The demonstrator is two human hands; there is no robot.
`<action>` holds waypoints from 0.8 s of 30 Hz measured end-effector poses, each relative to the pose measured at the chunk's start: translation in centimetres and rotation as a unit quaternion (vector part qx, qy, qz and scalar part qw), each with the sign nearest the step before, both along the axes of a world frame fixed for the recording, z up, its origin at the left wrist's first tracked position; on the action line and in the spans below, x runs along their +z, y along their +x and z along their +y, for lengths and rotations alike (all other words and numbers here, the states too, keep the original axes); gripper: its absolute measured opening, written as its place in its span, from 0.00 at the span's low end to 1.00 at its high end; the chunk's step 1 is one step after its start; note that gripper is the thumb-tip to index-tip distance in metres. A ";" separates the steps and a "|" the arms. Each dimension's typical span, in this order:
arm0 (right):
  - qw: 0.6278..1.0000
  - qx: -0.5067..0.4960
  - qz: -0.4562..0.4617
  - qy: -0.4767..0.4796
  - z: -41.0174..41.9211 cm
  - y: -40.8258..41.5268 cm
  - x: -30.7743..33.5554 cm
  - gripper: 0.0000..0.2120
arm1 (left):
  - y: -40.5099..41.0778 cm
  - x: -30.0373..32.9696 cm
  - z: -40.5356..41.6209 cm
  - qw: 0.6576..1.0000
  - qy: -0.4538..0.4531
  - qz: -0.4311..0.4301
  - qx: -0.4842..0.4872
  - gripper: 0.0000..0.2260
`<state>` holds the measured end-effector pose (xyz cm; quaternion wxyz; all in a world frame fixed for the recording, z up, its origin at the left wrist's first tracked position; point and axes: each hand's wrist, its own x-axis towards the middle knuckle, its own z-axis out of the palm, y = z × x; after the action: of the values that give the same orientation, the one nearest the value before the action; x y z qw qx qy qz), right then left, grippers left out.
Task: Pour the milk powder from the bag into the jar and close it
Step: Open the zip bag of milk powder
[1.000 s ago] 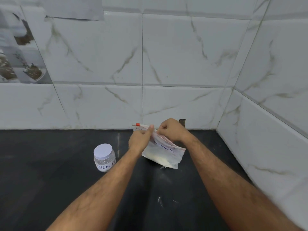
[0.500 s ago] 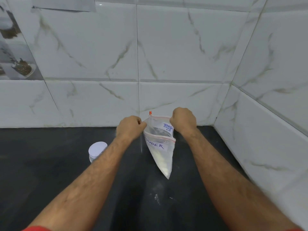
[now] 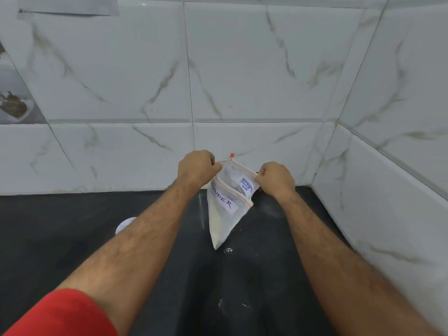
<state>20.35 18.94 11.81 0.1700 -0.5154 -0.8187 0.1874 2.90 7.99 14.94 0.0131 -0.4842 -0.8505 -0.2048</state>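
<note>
The grip of the left hand (image 3: 197, 169) is a closed pinch on the left edge of the bag (image 3: 225, 209)'s mouth; the right hand (image 3: 275, 179) pinches the right edge, holding the bag above the dark surface (image 3: 60, 226), mouth pulled apart. Powder sits in its lower corner. To the left, the jar (image 3: 124, 224) shows only its white lid behind the forearm, seemingly closed. Judged so, opening the jar, pouring and closing all remain.

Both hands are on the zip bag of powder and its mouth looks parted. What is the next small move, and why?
Probably free one hand to unscrew the white-lidded jar. The left hand and right hand each pinch an edge of the clear zip bag, which hangs off the black counter with its mouth open, while the jar, mostly behind the left forearm, appears capped.
</note>
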 end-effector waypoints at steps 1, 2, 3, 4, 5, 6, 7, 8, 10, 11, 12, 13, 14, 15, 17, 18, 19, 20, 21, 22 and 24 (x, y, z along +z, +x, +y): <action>1.000 -0.007 0.022 -0.018 0.6 0.1 -0.3 0.06 | 0.2 0.3 0.9 1.000 -0.006 0.007 -0.005 0.09; 0.998 -0.016 0.046 -0.037 1.5 0.2 -0.7 0.07 | 0.5 0.6 2.0 1.000 -0.013 0.016 -0.010 0.08; 0.996 -0.026 0.069 -0.056 2.2 0.4 -1.1 0.08 | 0.8 0.9 3.0 0.999 -0.019 0.026 -0.015 0.07; 0.993 -0.035 0.088 -0.075 2.9 0.6 -1.5 0.09 | 1.1 1.1 3.9 0.999 -0.025 0.036 -0.020 0.07; 0.989 -0.043 0.105 -0.097 3.6 0.9 -1.9 0.09 | 1.5 1.2 4.9 0.998 -0.030 0.048 -0.024 0.08; 0.985 -0.050 0.117 -0.119 4.3 1.1 -2.4 0.10 | 1.9 1.1 5.8 0.997 -0.037 0.060 -0.029 0.09; 0.981 -0.053 0.121 -0.140 4.9 1.4 -3.0 0.10 | 2.4 0.8 6.6 0.996 -0.049 0.070 -0.036 0.09; 0.979 -0.055 0.116 -0.159 5.4 1.7 -3.8 0.09 | 2.8 0.1 7.3 0.994 -0.065 0.075 -0.042 0.10; 0.975 -0.062 0.094 -0.190 6.2 2.4 -5.3 0.07 | 3.8 -1.8 8.4 0.991 -0.101 0.073 -0.052 0.11; 0.974 -0.066 0.084 -0.202 6.4 2.8 -6.2 0.07 | 4.3 -2.9 8.7 0.990 -0.114 0.068 -0.056 0.13; 0.972 -0.071 0.077 -0.212 6.6 3.1 -7.0 0.06 | 4.9 -4.0 8.9 0.989 -0.121 0.060 -0.059 0.14; 0.970 -0.076 0.073 -0.220 6.6 3.6 -7.8 0.06 | 5.5 -5.0 8.9 0.989 -0.120 0.050 -0.064 0.16; 0.968 -0.082 0.074 -0.227 6.7 4.0 -8.5 0.06 | 6.1 -5.9 8.9 0.990 -0.114 0.036 -0.071 0.18; 0.965 -0.088 0.078 -0.235 6.7 4.4 -9.2 0.05 | 6.8 -6.8 8.7 0.991 -0.107 0.016 -0.078 0.19; 0.956 -0.104 0.096 -0.257 6.5 5.0 -10.2 0.04 | 8.0 -8.5 8.0 0.991 -0.096 -0.030 -0.089 0.22; 0.950 -0.113 0.109 -0.270 6.4 5.3 -10.6 0.03 | 8.5 -9.2 7.5 0.990 -0.094 -0.048 -0.092 0.22; 0.942 -0.124 0.124 -0.286 6.1 5.6 -10.8 0.03 | 8.8 -9.9 7.1 0.989 -0.095 -0.063 -0.093 0.22; 0.933 -0.132 0.139 -0.304 5.8 5.9 -11.0 0.03 | 9.0 -10.6 6.6 0.988 -0.097 -0.074 -0.092 0.21; 0.924 -0.139 0.152 -0.321 5.5 6.3 -11.2 0.03 | 9.0 -11.2 6.1 0.987 -0.103 -0.081 -0.090 0.20; 0.918 -0.142 0.163 -0.333 5.2 6.7 -11.4 0.04 | 8.9 -11.7 5.6 0.987 -0.110 -0.084 -0.087 0.20; 0.910 -0.143 0.177 -0.347 4.5 7.5 -11.8 0.05 | 8.5 -12.5 4.3 0.986 -0.122 -0.082 -0.080 0.20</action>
<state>27.83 23.43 -0.04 0.1473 -0.6123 -0.5758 0.5214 11.38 12.29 2.46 -0.1325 -0.5300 -0.8260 -0.1387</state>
